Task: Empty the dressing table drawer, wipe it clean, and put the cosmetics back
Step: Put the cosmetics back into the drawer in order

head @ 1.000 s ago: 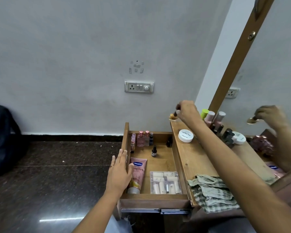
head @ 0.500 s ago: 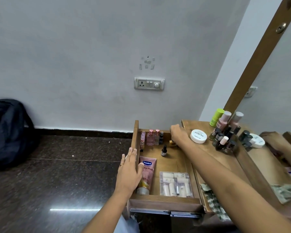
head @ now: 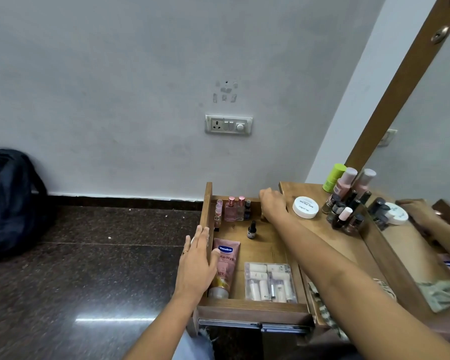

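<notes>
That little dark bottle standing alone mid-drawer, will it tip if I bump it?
Probably, yes. The little dark bottle stands upright on a narrow base with nothing beside it in the drawer, so a nudge could topple it. It looks small enough to be light, and may slide on the smooth wood.

Matt wooden drawer (head: 255,305); glossy stone floor (head: 89,281).

The wooden table (head: 303,189) holds a round white jar (head: 305,207), with small bottles (head: 344,214) at its 3 o'clock. A checked cloth (head: 322,313) lies at the table's 6 o'clock end. In the open drawer (head: 260,250), a pink tube (head: 225,266) lies at 7 o'clock and a clear box (head: 270,281) at 5 o'clock. A dark bag (head: 11,201) sits on the floor (head: 89,276).
</notes>
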Tool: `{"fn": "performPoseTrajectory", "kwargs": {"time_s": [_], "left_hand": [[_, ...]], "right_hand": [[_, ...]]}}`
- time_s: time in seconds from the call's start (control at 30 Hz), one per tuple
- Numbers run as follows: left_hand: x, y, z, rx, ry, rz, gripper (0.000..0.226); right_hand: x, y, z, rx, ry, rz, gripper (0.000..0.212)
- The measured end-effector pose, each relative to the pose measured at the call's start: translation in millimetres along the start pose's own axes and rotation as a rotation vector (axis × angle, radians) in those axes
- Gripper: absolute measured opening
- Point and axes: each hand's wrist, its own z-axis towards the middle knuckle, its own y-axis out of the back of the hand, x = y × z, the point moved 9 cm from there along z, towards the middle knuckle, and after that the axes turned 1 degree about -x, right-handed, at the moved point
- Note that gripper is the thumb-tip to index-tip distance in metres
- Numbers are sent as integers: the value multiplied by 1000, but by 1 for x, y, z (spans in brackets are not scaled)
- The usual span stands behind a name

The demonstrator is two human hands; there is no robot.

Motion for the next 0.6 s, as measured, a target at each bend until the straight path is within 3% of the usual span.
{"fn": "performPoseTrajectory", "kwargs": {"time_s": [0.23,0.4,0.5,0.6], "left_hand": [[-2,1,-1,0,13,20,63],[-4,2,-2,2,7,31,63],[-4,1,-2,4,4,42,64],[-2,0,-2,5,3,47,63]], "right_hand": [[-22,48,-22,-149,-14,120,28],[-105,98,-54,-358,-212,246,26],[-156,100,-71,-312,-362,226,21],[-176,84,-83,-186,-451,244,34]]}}
